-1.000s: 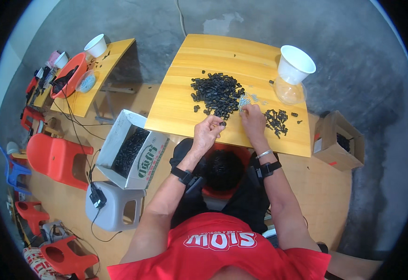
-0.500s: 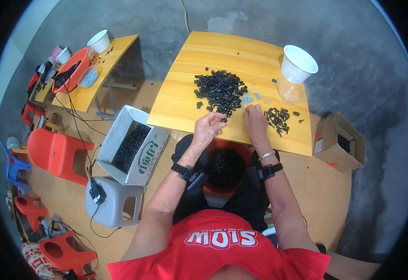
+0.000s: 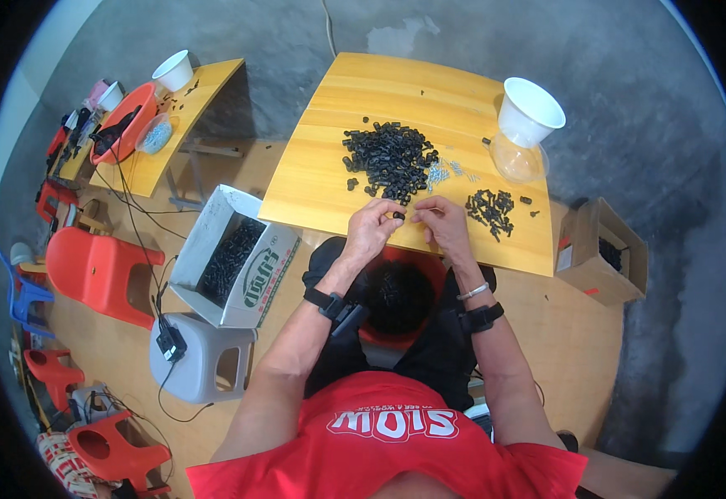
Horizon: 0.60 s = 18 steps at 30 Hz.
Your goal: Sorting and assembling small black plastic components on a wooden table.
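Note:
My left hand (image 3: 369,231) pinches a small black plastic part (image 3: 398,216) above the near edge of the yellow table. Close to its right, my right hand (image 3: 446,226) is closed, thumb and fingertips together; whatever they hold is too small to make out. A large heap of black plastic parts (image 3: 389,158) lies just beyond my hands. Beside that heap are small silver screws (image 3: 438,173), with several more scattered to their right. A smaller pile of thin black pieces (image 3: 490,213) sits to the right of my right hand.
The yellow table (image 3: 313,175) carries a white tub (image 3: 531,112) set on a clear plastic bowl (image 3: 519,162). Between my legs stands a red basin (image 3: 383,333) of black parts. Boxes of black parts flank me: a white carton (image 3: 255,283) left, a brown carton (image 3: 600,254) right.
My right hand has moved left from beside the screws toward my left hand. The left hand keeps hold of the black part in nearly the same place.

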Available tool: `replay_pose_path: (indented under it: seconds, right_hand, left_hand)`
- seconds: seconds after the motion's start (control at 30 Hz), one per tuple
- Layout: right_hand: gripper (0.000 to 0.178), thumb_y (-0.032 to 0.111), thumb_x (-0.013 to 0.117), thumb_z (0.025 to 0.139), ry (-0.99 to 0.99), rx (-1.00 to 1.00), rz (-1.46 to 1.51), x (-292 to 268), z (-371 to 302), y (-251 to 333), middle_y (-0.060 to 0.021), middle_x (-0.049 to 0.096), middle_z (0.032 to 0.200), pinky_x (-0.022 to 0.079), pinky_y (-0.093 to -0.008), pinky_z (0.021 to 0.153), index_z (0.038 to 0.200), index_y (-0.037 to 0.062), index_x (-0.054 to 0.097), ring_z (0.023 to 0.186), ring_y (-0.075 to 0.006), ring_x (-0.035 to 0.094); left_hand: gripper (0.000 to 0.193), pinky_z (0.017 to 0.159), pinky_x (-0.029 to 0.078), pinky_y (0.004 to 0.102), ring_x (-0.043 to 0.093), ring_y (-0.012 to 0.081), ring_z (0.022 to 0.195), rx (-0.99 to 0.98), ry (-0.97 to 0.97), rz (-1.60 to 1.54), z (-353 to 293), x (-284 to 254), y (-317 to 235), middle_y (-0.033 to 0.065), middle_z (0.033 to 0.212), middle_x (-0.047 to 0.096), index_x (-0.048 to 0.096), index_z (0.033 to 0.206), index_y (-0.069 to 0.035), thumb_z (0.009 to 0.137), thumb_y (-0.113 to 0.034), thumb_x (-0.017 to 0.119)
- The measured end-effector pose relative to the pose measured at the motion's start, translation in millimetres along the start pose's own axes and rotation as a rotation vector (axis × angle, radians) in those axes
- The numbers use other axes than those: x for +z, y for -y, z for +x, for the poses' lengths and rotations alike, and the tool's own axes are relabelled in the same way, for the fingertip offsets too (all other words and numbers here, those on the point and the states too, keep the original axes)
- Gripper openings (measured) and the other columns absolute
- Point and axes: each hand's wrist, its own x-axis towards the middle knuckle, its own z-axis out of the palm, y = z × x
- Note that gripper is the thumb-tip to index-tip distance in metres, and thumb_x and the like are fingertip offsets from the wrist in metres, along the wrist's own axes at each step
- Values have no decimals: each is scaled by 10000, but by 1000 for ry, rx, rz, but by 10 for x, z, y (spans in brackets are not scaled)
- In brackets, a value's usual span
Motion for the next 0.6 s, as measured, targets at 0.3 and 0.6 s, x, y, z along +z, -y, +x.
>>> replay_pose_path:
  seconds: [0.3,0.6]
  right_hand:
    - [110,48,626,802,-16,-61,232,165,-20,-27,-63,637,738,380,-165,395,882,-27,611,572,-59,569]
    - [67,18,639,794,34,-178,156,213,22,-47,-23,623,739,469,-191,585,846,-19,618,618,-76,578]
  left_hand:
    - [161,475,387,185,475,38,536,-99,-201,-241,-31,76,-29,-21,636,539,636,962,-49,803,-30,629]
    - [196,485,383,182,461,35,551,-27,-97,11,-19,34,-20,-16,660,553,647,947,8,757,-32,672]
